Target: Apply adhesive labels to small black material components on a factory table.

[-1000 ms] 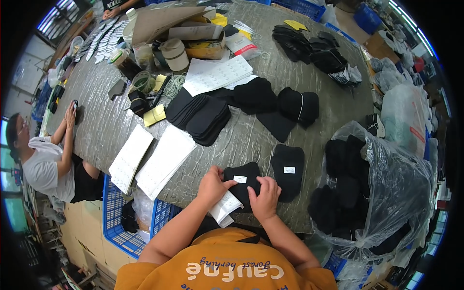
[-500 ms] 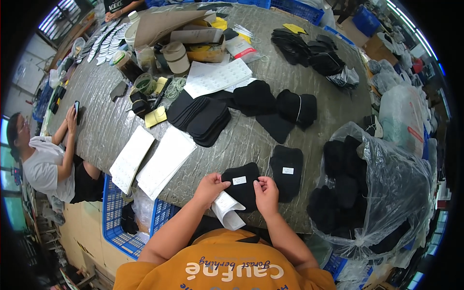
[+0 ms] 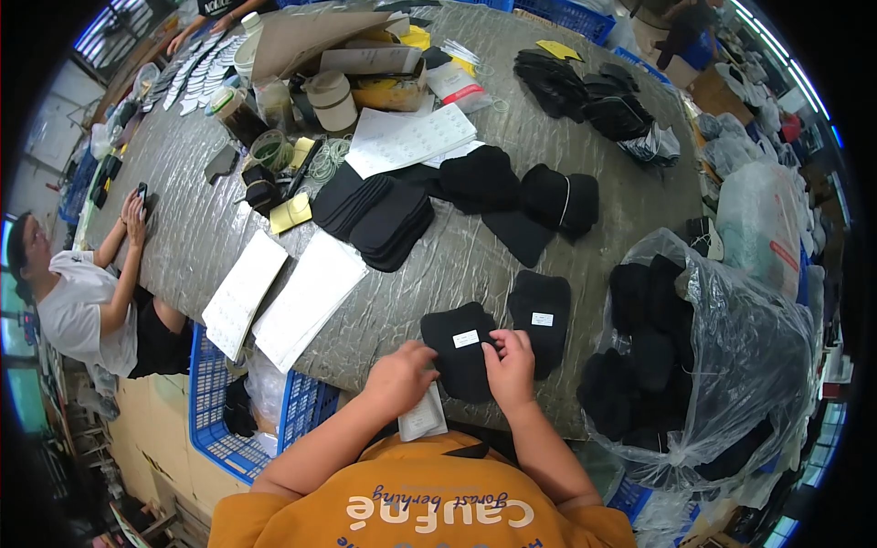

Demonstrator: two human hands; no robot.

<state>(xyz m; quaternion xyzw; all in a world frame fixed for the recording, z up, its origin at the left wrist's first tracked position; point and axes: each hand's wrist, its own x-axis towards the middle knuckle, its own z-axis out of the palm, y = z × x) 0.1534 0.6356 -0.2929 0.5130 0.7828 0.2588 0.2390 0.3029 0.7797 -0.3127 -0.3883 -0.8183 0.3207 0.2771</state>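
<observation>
A black rounded fabric piece (image 3: 457,370) with a small white label (image 3: 466,339) stuck on it lies at the near edge of the table, between my hands. My left hand (image 3: 400,376) has its fingers curled by the piece's left side. From under that hand hangs a folded white label sheet (image 3: 422,417), partly hidden by it. At the right edge of the piece is my right hand (image 3: 510,368), its bent fingers and thumb a little apart. A second black piece (image 3: 545,352), also with a white label (image 3: 542,320), lies just beyond my right hand.
White printed sheets (image 3: 312,297) lie to the left. Stacked black pieces (image 3: 393,224) and a tied black bundle (image 3: 559,198) are farther in. A clear plastic bag (image 3: 731,356) of black pieces stands right. A blue crate (image 3: 219,406) and a seated person (image 3: 87,297) are left.
My left hand has come off the piece's left edge, and its label sheet hangs lower. The label on the near piece now sits farther right. My right hand's fingers have loosened.
</observation>
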